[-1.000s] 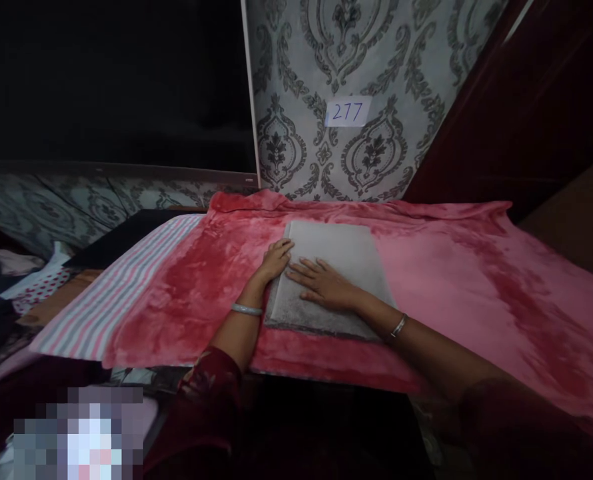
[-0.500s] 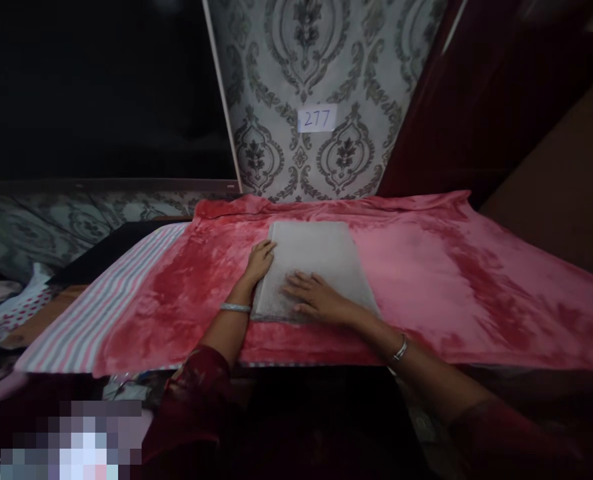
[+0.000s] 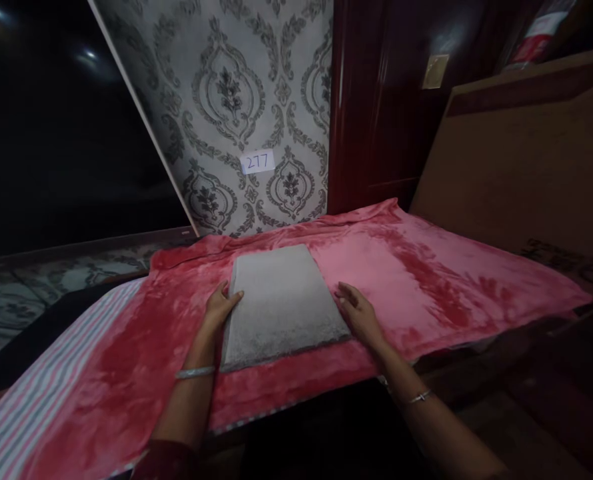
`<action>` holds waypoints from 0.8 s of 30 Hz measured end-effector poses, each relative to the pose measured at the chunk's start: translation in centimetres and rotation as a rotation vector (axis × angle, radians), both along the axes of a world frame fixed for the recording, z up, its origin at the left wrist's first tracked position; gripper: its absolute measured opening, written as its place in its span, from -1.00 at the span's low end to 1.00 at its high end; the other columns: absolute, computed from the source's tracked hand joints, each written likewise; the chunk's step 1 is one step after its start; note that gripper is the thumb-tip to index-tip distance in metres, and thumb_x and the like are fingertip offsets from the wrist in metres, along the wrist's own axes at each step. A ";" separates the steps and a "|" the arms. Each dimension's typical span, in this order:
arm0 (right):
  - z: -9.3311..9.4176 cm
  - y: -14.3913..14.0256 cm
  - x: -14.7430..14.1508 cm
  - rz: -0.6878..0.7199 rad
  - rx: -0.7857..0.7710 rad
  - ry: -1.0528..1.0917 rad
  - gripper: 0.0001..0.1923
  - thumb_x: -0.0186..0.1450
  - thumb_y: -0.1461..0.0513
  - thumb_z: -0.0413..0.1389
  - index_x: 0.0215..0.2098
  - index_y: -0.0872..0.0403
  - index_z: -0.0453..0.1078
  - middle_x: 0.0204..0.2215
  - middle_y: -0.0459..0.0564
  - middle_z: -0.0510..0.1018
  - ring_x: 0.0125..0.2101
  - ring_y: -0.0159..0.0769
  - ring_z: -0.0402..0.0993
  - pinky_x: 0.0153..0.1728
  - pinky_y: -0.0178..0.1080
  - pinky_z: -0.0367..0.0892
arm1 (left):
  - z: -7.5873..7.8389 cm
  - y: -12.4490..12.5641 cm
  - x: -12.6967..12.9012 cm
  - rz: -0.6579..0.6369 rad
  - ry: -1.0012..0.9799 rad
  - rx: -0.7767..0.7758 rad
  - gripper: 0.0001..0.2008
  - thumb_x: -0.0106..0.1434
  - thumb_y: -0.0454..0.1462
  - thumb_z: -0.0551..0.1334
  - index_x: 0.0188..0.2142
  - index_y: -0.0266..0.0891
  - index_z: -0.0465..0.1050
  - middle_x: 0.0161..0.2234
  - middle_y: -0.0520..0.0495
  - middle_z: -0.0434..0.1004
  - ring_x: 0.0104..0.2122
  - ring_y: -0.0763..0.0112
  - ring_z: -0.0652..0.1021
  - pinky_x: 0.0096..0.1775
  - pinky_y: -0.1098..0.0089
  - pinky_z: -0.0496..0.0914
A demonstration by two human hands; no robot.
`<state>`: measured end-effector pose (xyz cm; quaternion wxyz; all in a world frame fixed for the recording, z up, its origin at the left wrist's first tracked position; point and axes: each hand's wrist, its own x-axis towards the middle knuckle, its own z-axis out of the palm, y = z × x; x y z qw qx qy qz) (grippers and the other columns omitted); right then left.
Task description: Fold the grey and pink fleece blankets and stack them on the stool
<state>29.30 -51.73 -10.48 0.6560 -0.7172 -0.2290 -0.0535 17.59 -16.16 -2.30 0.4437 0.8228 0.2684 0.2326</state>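
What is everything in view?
Blanket: one, red-pink, across middle
Folded cloth: one, grey, on blanket
Striped cloth: one, pink-grey-white, lower left
Surface: one, black, left
Screen: one, black, upper left
Wallpaper: one, grey, behind
Paper "277": one, white, on wallpaper
Panel: one, dark red, behind
Plate: one, yellowish, on panel
Cardboard: one, brown, right
Bottle-like item: one, red-white, top right
Bracelets: two, silvery, on wrists
Sleeve: one, dark red, bottom left
Hands: two, bare, at cloth's sides

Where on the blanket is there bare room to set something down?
Bare blanket lies between the right hand and the cardboard box, and between the left hand and the striped strip. It is crowded around the folded grey cloth, with a hand at each side.
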 end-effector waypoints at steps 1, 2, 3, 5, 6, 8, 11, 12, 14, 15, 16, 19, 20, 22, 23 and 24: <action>0.0 0.0 0.0 -0.014 -0.003 -0.014 -0.44 0.34 0.05 0.00 0.24 0.10 0.33 0.09 0.25 0.53 0.07 -0.06 0.51 0.07 0.08 0.44 | 0.2 -0.3 -0.5 -0.031 -0.009 -0.079 -0.16 -0.01 -0.06 0.46 0.22 -0.32 0.32 -0.05 -0.26 0.63 -0.13 0.10 0.64 -0.12 0.20 0.54; 0.2 0.1 -0.1 -0.033 -0.015 -0.034 -0.45 0.35 0.05 -0.01 0.23 0.09 0.35 0.06 0.24 0.55 0.05 -0.06 0.52 0.05 0.08 0.44 | 0.4 -0.7 -1.0 -0.069 -0.012 -0.146 -0.10 -0.04 -0.02 0.48 0.24 -0.31 0.30 -0.02 -0.27 0.61 -0.12 0.10 0.64 -0.14 0.20 0.55; 0.5 0.1 -0.3 -0.060 -0.037 -0.065 -0.46 0.35 0.05 -0.01 0.21 0.09 0.37 0.04 0.23 0.56 0.03 -0.06 0.53 0.05 0.09 0.45 | 0.6 -1.1 -1.7 -0.111 -0.016 -0.199 -0.06 -0.08 0.02 0.49 0.24 -0.29 0.29 0.01 -0.26 0.60 -0.11 0.09 0.64 -0.14 0.21 0.55; 1.3 0.4 -1.2 -0.120 -0.107 -0.183 -0.49 0.35 0.06 -0.01 0.18 0.08 0.41 0.03 0.22 0.57 0.04 -0.03 0.51 0.08 0.13 0.42 | 1.0 -2.1 -3.2 -0.209 -0.038 -0.272 -0.02 -0.13 0.07 0.49 0.24 -0.25 0.31 0.08 -0.25 0.56 -0.04 0.05 0.62 -0.10 0.21 0.56; 1.9 0.7 -2.1 -0.131 -0.151 -0.268 -0.50 0.36 0.06 0.00 0.19 0.07 0.41 0.06 0.21 0.55 0.07 -0.02 0.49 0.12 0.15 0.39 | 1.1 -2.6 -3.9 -0.250 -0.051 -0.295 -0.01 -0.13 0.08 0.49 0.25 -0.24 0.30 0.11 -0.24 0.54 0.00 0.03 0.60 -0.07 0.20 0.55; 3.1 1.6 -4.5 -0.076 -0.260 -0.455 -0.49 0.36 0.09 0.01 0.24 0.04 0.38 0.14 0.20 0.49 0.17 -0.01 0.39 0.21 0.17 0.28 | 1.3 -3.5 -5.3 -0.291 -0.062 -0.328 0.04 -0.11 0.08 0.48 0.31 -0.23 0.23 0.19 -0.25 0.48 0.06 0.01 0.57 -0.02 0.19 0.54; 4.8 3.2 -8.9 0.134 -0.502 -0.628 -0.37 0.35 0.13 0.07 0.37 -0.01 0.23 0.33 0.15 0.27 0.32 -0.02 0.17 0.32 0.21 0.07 | 1.2 -4.4 -6.8 -0.285 -0.057 -0.362 0.13 -0.06 0.05 0.47 0.42 -0.16 0.03 0.31 -0.26 0.33 0.13 0.00 0.52 0.02 0.18 0.52; 5.2 3.6 -10.0 0.197 -0.588 -0.646 -0.34 0.33 0.14 0.09 0.39 -0.01 0.19 0.37 0.14 0.20 0.35 0.00 0.09 0.33 0.24 0.01 | 1.1 -4.5 -7.3 -0.284 -0.055 -0.362 0.14 -0.04 0.04 0.46 0.44 -0.13 -0.01 0.33 -0.24 0.28 0.15 0.00 0.51 0.03 0.18 0.52; 5.5 3.9 -11.3 0.272 -0.693 -0.648 -0.32 0.33 0.13 0.11 0.40 -0.01 0.17 0.40 0.14 0.14 0.38 0.02 0.03 0.34 0.28 -0.05 | 1.0 -4.6 -8.1 -0.289 -0.050 -0.354 0.10 0.01 0.04 0.42 0.45 -0.07 -0.04 0.35 -0.20 0.26 0.18 0.01 0.48 0.05 0.16 0.50; 5.4 3.7 -11.3 0.282 -0.694 -0.647 -0.34 0.34 0.13 0.11 0.39 -0.01 0.19 0.39 0.14 0.16 0.37 0.01 0.04 0.33 0.28 -0.03 | 0.9 -4.6 -8.4 -0.295 -0.046 -0.349 0.05 0.05 0.04 0.40 0.45 -0.06 -0.02 0.34 -0.19 0.28 0.19 0.02 0.48 0.06 0.14 0.49; 5.2 3.3 -10.8 0.274 -0.665 -0.648 -0.37 0.36 0.13 0.09 0.38 -0.01 0.21 0.37 0.14 0.20 0.36 0.00 0.08 0.32 0.26 0.02 | 0.8 -4.5 -8.8 -0.305 -0.039 -0.347 0.00 0.08 0.05 0.38 0.43 -0.06 0.03 0.33 -0.18 0.31 0.19 0.03 0.48 0.07 0.13 0.48; 4.0 0.5 -7.3 0.134 -0.490 -0.638 -0.50 0.42 0.14 -0.01 0.31 -0.02 0.32 0.27 0.15 0.37 0.27 -0.05 0.27 0.26 0.18 0.20 | 0.5 -3.6 -9.8 -0.341 -0.001 -0.368 -0.12 0.15 0.07 0.29 0.40 -0.12 0.14 0.23 -0.21 0.45 0.12 0.05 0.54 0.04 0.13 0.48; 3.6 -0.6 -5.8 0.062 -0.439 -0.621 -0.53 0.44 0.15 -0.05 0.27 -0.01 0.36 0.22 0.15 0.43 0.23 -0.06 0.33 0.23 0.16 0.26 | 0.4 -3.2 -10.0 -0.342 0.024 -0.375 -0.14 0.18 0.07 0.25 0.40 -0.14 0.13 0.16 -0.21 0.52 0.05 0.07 0.58 0.00 0.13 0.50; 2.7 -2.8 -2.9 -0.067 -0.395 -0.582 -0.55 0.45 0.16 -0.09 0.22 0.00 0.41 0.12 0.16 0.52 0.14 -0.06 0.42 0.17 0.15 0.33 | 0.3 -2.4 -10.2 -0.333 0.078 -0.350 -0.16 0.22 0.04 0.18 0.43 -0.15 0.07 -0.03 -0.18 0.65 -0.14 0.11 0.65 -0.11 0.11 0.53; 2.4 -3.7 -1.7 -0.099 -0.407 -0.573 -0.55 0.44 0.16 -0.09 0.21 0.00 0.41 0.11 0.15 0.53 0.13 -0.05 0.43 0.15 0.16 0.35 | 0.2 -2.0 -10.2 -0.341 0.094 -0.304 -0.17 0.23 0.01 0.16 0.43 -0.13 0.04 -0.13 -0.15 0.68 -0.21 0.12 0.66 -0.15 0.09 0.54; 2.1 -4.5 -0.8 -0.106 -0.438 -0.576 -0.54 0.42 0.18 -0.08 0.22 0.00 0.41 0.12 0.16 0.52 0.13 -0.04 0.43 0.15 0.17 0.35 | 0.2 -1.7 -10.1 -0.363 0.094 -0.229 -0.19 0.23 -0.02 0.15 0.44 -0.12 0.03 -0.18 -0.12 0.69 -0.24 0.13 0.66 -0.15 0.08 0.54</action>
